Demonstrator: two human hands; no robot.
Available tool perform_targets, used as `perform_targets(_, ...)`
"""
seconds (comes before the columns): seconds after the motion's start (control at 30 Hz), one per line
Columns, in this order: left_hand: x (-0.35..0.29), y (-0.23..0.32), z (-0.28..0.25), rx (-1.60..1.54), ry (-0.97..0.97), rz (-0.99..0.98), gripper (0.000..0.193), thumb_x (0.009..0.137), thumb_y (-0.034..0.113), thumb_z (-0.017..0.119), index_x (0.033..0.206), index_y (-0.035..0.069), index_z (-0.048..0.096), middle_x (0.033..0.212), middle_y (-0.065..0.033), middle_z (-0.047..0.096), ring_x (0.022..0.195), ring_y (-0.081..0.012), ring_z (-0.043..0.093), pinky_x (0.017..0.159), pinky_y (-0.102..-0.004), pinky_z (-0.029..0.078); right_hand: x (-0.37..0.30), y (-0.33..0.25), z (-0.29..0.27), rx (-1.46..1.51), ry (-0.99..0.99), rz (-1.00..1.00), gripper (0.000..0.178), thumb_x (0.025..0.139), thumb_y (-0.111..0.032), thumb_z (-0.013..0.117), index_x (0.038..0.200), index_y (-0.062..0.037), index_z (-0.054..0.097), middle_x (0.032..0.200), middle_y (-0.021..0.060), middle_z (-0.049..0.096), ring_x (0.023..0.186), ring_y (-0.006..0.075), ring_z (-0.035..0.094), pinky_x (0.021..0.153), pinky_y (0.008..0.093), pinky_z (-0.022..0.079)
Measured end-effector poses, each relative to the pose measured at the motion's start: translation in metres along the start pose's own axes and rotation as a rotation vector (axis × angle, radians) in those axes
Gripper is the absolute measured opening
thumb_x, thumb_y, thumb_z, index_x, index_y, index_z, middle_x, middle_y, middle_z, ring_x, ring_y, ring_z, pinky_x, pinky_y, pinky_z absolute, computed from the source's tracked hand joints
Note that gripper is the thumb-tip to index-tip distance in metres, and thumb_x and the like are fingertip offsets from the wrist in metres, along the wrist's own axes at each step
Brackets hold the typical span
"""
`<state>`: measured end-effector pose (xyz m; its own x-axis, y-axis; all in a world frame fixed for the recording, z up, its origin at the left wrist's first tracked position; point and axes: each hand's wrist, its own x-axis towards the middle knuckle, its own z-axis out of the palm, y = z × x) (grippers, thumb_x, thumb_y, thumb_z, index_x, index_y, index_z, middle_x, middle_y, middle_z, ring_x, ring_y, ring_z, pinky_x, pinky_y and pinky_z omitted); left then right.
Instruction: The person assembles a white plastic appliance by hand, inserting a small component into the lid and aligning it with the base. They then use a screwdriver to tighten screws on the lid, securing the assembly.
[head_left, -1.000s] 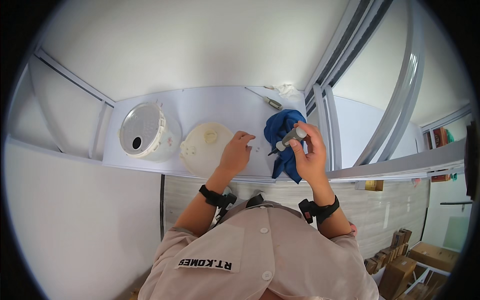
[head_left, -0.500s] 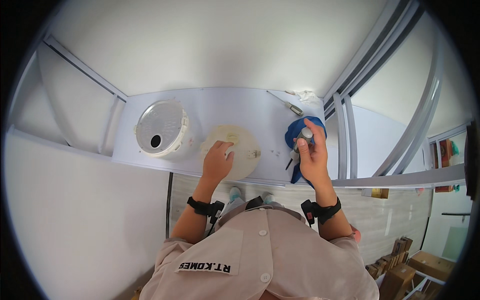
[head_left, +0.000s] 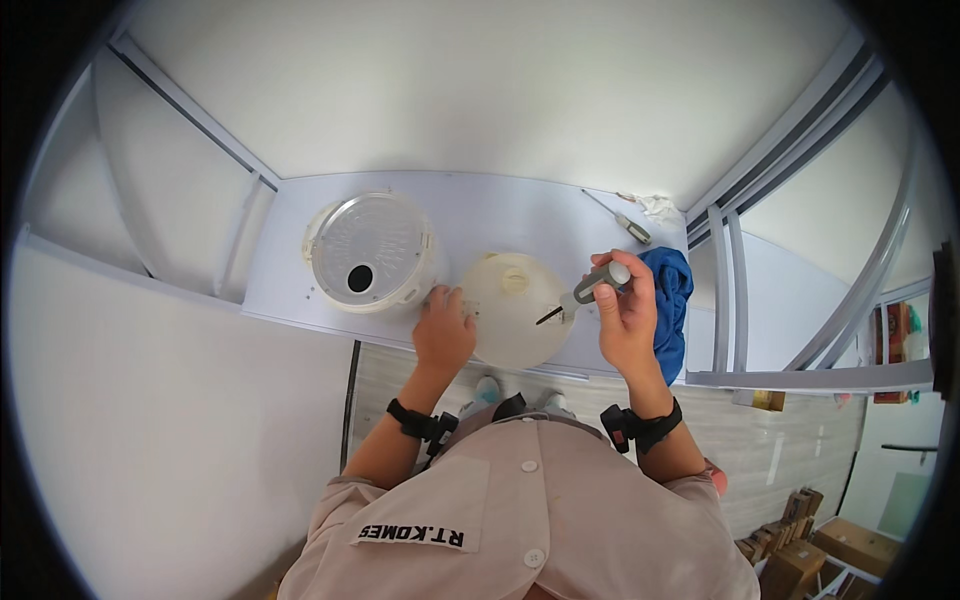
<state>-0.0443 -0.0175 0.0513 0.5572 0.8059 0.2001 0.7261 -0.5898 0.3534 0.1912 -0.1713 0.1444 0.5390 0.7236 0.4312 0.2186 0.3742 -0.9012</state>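
My right hand (head_left: 630,310) grips a grey-handled screwdriver (head_left: 602,284). Its dark shaft points down and left over the right part of a round, cream-coloured plastic cover (head_left: 515,340). That cover lies flat near the table's front edge and carries a small yellowish round part (head_left: 514,281) toward its far side. At the cover's left rim, my left hand (head_left: 445,325) has its fingers curled over the edge beside a small fitting; the fingertips are partly hidden.
To the left stands a round white housing (head_left: 425,278) topped by a shiny metal disc with a black hole. A second screwdriver (head_left: 630,227) lies at the far right near a crumpled white wrapper (head_left: 660,208). Blue cloth (head_left: 672,300) is bunched at the table's right end.
My right hand has brought the screwdriver leftward from above the blue cloth to over the cover. My left hand has shifted from the cover's middle to its left rim. The view has shifted slightly.
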Motion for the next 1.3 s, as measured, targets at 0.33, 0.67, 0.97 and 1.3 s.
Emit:
perform_targets(0.33,0.004,-0.015,0.013,-0.116,-0.167,0.053,0.057,0.092,0.027,0.077,0.144,0.009,0.062,0.150,-0.0196,0.052,0.115,-0.0422,0.070,0.093,-0.0505,0.061,0.001,0.008,0.043,-0.079,-0.114,0.124,0.042,0.108,-0.011,0.069,0.147,-0.0033,0.053,0.139,0.0137,0.066,0.113,0.0182,0.069,0.100,0.0360,0.059)
perform_targets(0.67,0.032,-0.011,0.015,-0.407,-0.241,0.141,0.030,0.089,0.022,0.081,0.115,0.008,0.075,0.154,-0.0169,0.050,0.110,-0.0379,0.071,0.093,-0.0475,0.059,0.002,0.006,0.052,-0.103,-0.057,0.110,0.042,0.106,-0.009,0.071,0.145,-0.0030,0.055,0.138,0.0145,0.067,0.115,0.0200,0.070,0.102,0.0382,0.060)
perform_targets(0.97,0.042,-0.019,0.026,-0.549,-0.326,0.204,0.015,0.087,0.013,0.082,0.101,0.007,0.079,0.154,-0.0171,0.051,0.125,-0.0393,0.064,0.103,-0.0465,0.055,-0.001,0.014,0.060,-0.085,0.029,0.079,0.045,0.106,-0.007,0.072,0.147,-0.0035,0.053,0.139,0.0154,0.066,0.117,0.0213,0.070,0.103,0.0396,0.060)
perform_targets(1.3,0.045,-0.029,0.033,-0.606,-0.360,0.199,0.018,0.085,0.013,0.085,0.102,0.008,0.082,0.150,-0.0182,0.055,0.127,-0.0394,0.065,0.105,-0.0461,0.055,-0.007,0.043,0.077,-0.048,-0.009,0.105,0.045,0.103,-0.003,0.074,0.143,-0.0034,0.054,0.139,0.0149,0.065,0.124,0.0235,0.067,0.106,0.0408,0.059)
